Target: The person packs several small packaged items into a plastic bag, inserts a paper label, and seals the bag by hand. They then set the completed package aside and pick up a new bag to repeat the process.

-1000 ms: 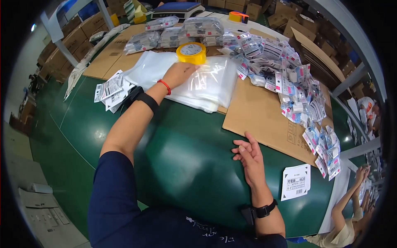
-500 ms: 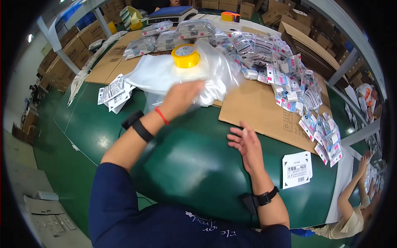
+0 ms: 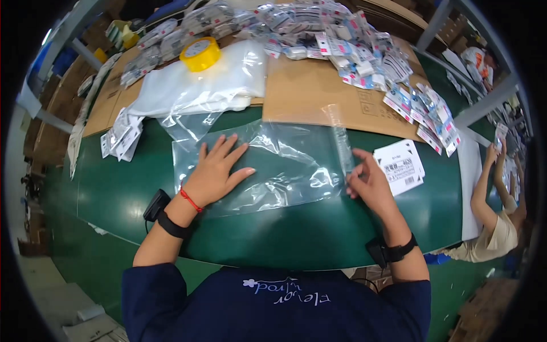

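Observation:
A clear plastic bag (image 3: 285, 154) lies spread across the green tabletop in front of me. My left hand (image 3: 216, 171) rests flat on the bag's left part, fingers spread. At its right edge is my right hand (image 3: 370, 182), fingers partly curled and apart, the tips beside or touching the plastic; no firm hold shows. Beyond the bag sits a thick stack of clear bags (image 3: 211, 85) with a yellow tape roll (image 3: 200, 54) on top. A stack of white printed cards (image 3: 401, 165) lies just right of my right hand.
Flattened cardboard (image 3: 319, 102) covers the table's far side. Several small packaged goods (image 3: 364, 57) are heaped there, and more packs (image 3: 199, 23) lie at the far left. White cards (image 3: 122, 137) lie left of the bags. A co-worker's arm (image 3: 483, 188) is at the right.
One clear bag has come off the stack and now lies flat before me. My left hand has moved down and left onto it; my right hand has shifted right to its edge.

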Motion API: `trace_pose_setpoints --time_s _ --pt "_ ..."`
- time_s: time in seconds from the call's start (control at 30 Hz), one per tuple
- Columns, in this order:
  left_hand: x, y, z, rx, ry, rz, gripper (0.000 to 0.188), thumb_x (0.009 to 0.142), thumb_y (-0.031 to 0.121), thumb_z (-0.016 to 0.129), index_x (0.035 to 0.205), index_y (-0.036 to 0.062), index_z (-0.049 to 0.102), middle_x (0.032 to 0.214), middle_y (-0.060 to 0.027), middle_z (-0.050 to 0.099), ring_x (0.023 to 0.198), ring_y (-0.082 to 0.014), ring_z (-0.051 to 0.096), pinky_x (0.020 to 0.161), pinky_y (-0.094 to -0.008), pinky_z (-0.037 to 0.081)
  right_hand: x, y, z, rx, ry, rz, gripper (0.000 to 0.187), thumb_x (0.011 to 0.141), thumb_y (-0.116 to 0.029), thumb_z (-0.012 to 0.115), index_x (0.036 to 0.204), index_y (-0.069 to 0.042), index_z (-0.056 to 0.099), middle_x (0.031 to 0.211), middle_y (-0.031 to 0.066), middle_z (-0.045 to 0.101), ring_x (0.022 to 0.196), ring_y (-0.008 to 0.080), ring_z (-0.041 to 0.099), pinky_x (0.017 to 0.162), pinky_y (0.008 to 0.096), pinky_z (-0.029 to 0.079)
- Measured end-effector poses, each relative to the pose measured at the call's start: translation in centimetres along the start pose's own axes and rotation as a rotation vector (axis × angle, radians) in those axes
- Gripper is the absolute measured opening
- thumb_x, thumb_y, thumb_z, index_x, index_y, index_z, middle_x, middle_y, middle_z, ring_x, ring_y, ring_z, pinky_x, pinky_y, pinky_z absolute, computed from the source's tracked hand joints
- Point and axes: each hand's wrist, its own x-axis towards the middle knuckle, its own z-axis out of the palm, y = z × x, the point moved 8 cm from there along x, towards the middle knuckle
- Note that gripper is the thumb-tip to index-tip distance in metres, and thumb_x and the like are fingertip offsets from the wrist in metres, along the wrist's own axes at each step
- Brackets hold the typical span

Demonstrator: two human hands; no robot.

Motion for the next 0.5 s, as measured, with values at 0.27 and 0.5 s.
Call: trace_pose_setpoints --time_s 0.27,0.5 --pt "2.9 8.0 1.8 -0.106 -0.047 0.293 0.055 0.085 0.038 0.064 0.133 0.0149 0.051 0.143 -0.0162 0.040 0.133 -0.0378 0.035 0.109 -0.0566 0.023 -0.5 -7.0 -11.2 -0.814 0.456 -0.472 0.053 0.085 -0.020 0.069 0.129 -0.001 0.048 0.120 0.0172 0.058 0.103 0.0278 0.062 0.088 0.0338 0.048" --pt "3.8 13.9 4.4 -0.193 -0.015 0.494 0.055 0.084 0.037 0.065 0.133 0.0155 0.052 0.144 -0.0141 0.040 0.133 -0.0371 0.035 0.110 -0.0556 0.021 4.9 -1.5 -37.7 -0.698 1.116 -0.385 0.066 0.087 -0.048 0.060 0.137 -0.006 0.047 0.138 0.0196 0.046 0.131 0.0328 0.040 0.107 0.0390 0.032"
